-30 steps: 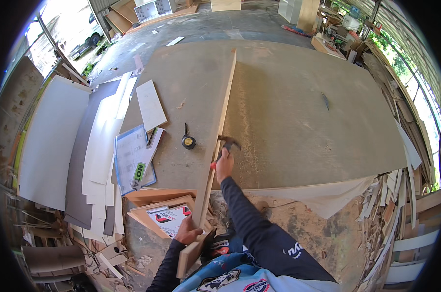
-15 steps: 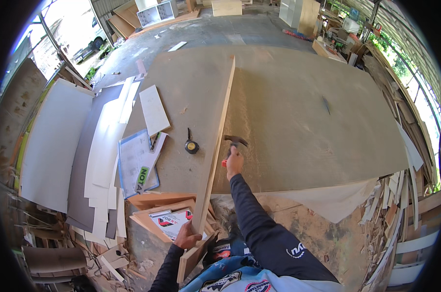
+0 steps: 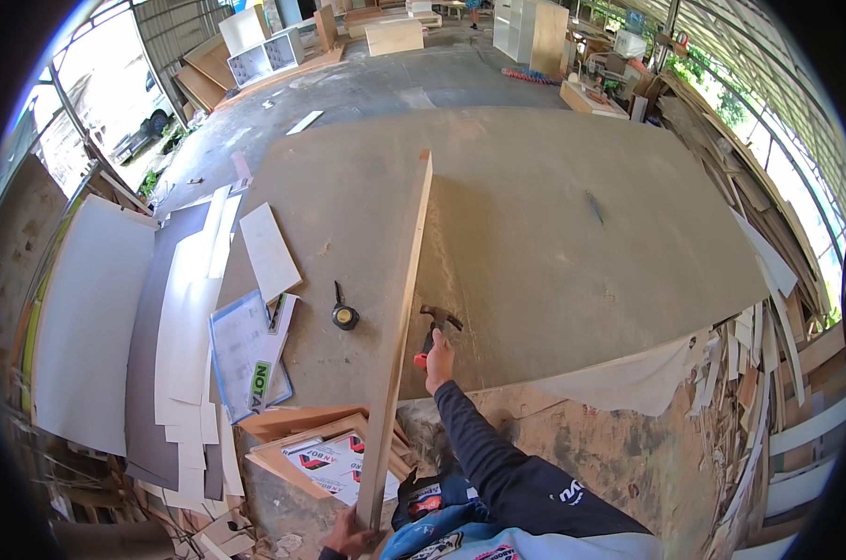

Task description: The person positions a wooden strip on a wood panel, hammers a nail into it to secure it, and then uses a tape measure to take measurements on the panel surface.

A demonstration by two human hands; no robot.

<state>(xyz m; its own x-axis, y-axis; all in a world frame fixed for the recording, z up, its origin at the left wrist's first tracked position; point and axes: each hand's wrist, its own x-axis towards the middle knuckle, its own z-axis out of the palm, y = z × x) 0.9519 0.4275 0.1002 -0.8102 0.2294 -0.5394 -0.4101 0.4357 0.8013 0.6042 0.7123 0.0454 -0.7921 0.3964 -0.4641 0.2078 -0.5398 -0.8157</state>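
Note:
A long, narrow wooden piece [image 3: 400,345] runs from my body out over the big brown worktable [image 3: 572,280]. My left hand [image 3: 350,534] is closed around its near end, at the lower edge of the view; part of that hand is cut off. To the right of the wood, my right hand [image 3: 440,359] grips a claw hammer [image 3: 441,318] with a dark head and a red part on its handle. The hammer is over the table near its front edge; whether it touches the wood I cannot tell. A black and yellow tape measure [image 3: 345,317] lies left of the wood.
On the table's left are a white board offcut [image 3: 271,252] and a blue-edged folder [image 3: 250,350]. A thin dark tool [image 3: 594,206] lies at right. Panels [image 3: 334,462] lean below the front edge. White sheets [image 3: 96,327] stand left; scrap strips [image 3: 754,411] pile up right.
The wooden piece has come toward me, its far end now further from the table's far edge. My right hand and the hammer have drawn nearer to me. The view has tilted up.

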